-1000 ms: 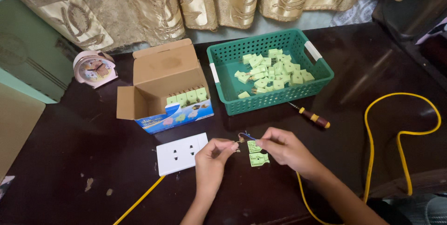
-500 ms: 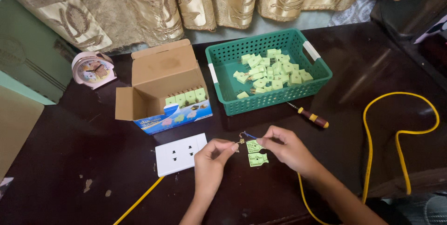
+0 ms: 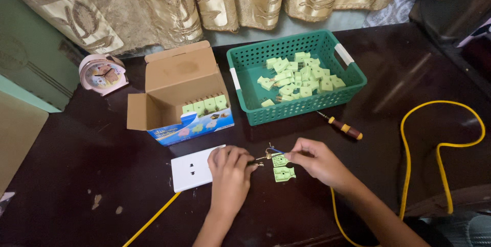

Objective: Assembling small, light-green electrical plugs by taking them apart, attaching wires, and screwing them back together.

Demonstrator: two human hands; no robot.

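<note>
Both hands work at the near edge of a dark table. The left hand rests partly over a white socket plate, its fingers curled and pinched on the end of a thin wire. The right hand has thumb and forefinger closed on a small green plastic part, which lies between the two hands and meets the wire's bare tip; whether the tip actually enters the part cannot be made out at this size. A second green part lies on the table just below it, free of both hands. A yellow cable loops across the right side of the table. Behind the hands stand an open cardboard box holding a row of green parts and a green basket with a loose heap of them. A screwdriver lies in front of the basket. A pink clock stands at far left.
</note>
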